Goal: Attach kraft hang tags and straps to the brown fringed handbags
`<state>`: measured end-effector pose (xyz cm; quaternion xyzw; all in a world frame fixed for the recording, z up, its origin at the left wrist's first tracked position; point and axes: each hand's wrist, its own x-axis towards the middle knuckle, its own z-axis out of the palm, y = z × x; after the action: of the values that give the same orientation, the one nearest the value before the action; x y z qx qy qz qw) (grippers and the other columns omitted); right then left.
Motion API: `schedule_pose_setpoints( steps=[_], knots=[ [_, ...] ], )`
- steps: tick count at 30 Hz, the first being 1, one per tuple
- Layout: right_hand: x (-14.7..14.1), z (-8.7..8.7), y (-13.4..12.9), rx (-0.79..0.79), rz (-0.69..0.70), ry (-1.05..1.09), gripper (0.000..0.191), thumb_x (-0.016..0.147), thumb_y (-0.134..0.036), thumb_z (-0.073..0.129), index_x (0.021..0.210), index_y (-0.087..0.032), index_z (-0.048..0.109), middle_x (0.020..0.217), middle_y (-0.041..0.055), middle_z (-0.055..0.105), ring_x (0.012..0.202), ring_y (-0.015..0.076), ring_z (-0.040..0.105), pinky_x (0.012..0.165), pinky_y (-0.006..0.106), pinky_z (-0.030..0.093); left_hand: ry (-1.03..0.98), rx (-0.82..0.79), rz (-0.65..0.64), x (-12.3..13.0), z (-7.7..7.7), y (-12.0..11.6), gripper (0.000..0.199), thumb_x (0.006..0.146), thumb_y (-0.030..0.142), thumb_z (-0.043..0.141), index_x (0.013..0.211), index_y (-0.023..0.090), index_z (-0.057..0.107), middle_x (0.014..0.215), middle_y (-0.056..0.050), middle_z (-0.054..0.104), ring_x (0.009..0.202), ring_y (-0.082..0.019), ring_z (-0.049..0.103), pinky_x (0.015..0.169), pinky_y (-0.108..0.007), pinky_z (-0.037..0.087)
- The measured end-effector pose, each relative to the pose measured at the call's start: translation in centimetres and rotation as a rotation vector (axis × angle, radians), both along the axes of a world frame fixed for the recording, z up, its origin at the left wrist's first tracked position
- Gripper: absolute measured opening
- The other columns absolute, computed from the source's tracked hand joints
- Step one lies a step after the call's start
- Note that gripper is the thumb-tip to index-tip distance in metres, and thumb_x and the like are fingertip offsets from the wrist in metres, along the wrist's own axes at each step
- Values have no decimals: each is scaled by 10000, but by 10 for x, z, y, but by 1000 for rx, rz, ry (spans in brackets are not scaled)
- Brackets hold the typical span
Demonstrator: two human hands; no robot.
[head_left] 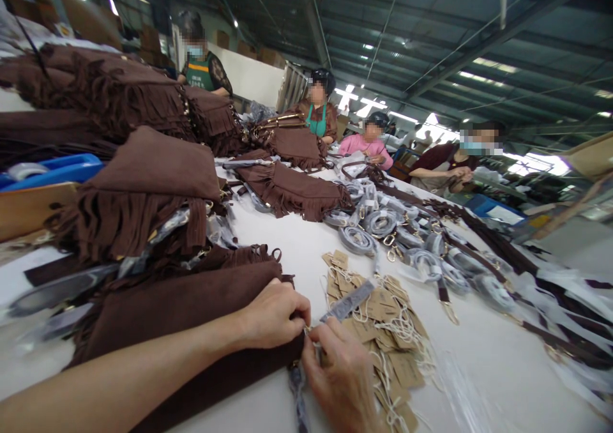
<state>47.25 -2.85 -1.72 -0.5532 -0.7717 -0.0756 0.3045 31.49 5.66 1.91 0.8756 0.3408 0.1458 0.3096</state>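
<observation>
The person's left hand (275,315) reaches across a dark brown bag (191,302) lying flat on the white desk (268,246), its near corner beside the fingers. The left grip is closed, thumb and forefinger pinching a small pale piece (308,331) at that corner; it may be a clasp or a cord, too small to say. The right hand (341,370) meets it there, its grip pinching the same spot. A plastic-wrapped strap (297,396) hangs just below the fingertips. Beside the right hand lies a heap of tan tags (383,305) with white strings. Beyond it are coiled straps (380,223), while another fringed bag (156,165) sits behind the first.
</observation>
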Motion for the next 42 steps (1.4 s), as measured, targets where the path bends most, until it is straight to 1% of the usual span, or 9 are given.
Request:
schedule_pose_setpoints(
  steps=[5, 8, 13, 21, 27, 31, 36, 39, 42],
  knots=[
    [0, 1, 1, 8, 2, 15, 214, 895, -155, 490, 697, -212, 545, 655, 1, 536, 570, 144, 516, 569, 280, 307, -2, -15, 5, 0, 2, -1, 245, 752, 92, 559, 794, 230, 757, 797, -12, 755, 836, -193, 651, 861, -325, 416],
    [1, 1, 1, -6, 8, 11, 216, 891, -153, 486, 691, -208, 549, 654, 5, 535, 568, 143, 524, 562, 281, 303, -18, -55, -37, -1, 3, 1, 308, 738, 48, 543, 823, 230, 776, 824, -1, 774, 852, -173, 679, 885, -280, 437],
    [0, -2, 0, -5, -13, -9, 221, 889, -157, 473, 693, -211, 562, 658, 8, 540, 558, 148, 524, 565, 287, 298, -28, -110, -97, -3, 1, 8, 355, 740, 8, 515, 852, 206, 787, 787, 3, 777, 777, -141, 695, 743, -190, 479],
    [1, -2, 0, -26, 10, -18, 229, 889, -163, 460, 685, -211, 552, 643, 5, 547, 554, 144, 540, 554, 287, 283, 33, -125, -115, 1, 1, 10, 327, 735, 26, 565, 877, 213, 793, 849, -30, 792, 836, -178, 707, 777, -223, 496],
    [1, -2, 0, -66, 13, -15, 225, 887, -152, 448, 698, -208, 557, 660, 7, 555, 560, 140, 544, 552, 284, 276, 77, -140, -119, 2, 4, 12, 300, 731, 9, 597, 863, 201, 785, 834, -27, 788, 820, -167, 704, 753, -213, 493],
    [1, -3, 0, -71, 7, -26, 230, 885, -153, 455, 685, -209, 552, 654, 6, 548, 556, 142, 538, 554, 286, 276, 116, -137, -134, 3, 5, 14, 225, 737, 35, 631, 827, 187, 771, 801, -24, 776, 782, -160, 693, 703, -200, 479],
    [3, -7, 0, -94, 6, -14, 240, 896, -167, 458, 691, -216, 573, 654, 7, 563, 548, 148, 549, 550, 288, 290, 170, -83, -137, 5, 5, 12, 199, 755, 38, 598, 796, 180, 733, 827, -54, 762, 825, -211, 679, 735, -262, 473],
    [5, -3, 0, -159, 20, 39, 227, 910, -187, 455, 756, -220, 618, 683, 13, 613, 573, 161, 594, 548, 279, 323, 177, -44, -99, 5, 4, 8, 207, 757, 24, 549, 773, 176, 688, 840, -74, 745, 826, -238, 664, 728, -294, 461],
    [10, 7, 0, -331, 13, 162, 165, 891, -238, 509, 958, -219, 659, 691, 1, 656, 601, 175, 636, 557, 262, 380, 142, -13, 5, 5, 3, 7, 201, 793, 30, 481, 787, 165, 630, 852, -90, 716, 798, -228, 634, 695, -293, 432]
  ],
)
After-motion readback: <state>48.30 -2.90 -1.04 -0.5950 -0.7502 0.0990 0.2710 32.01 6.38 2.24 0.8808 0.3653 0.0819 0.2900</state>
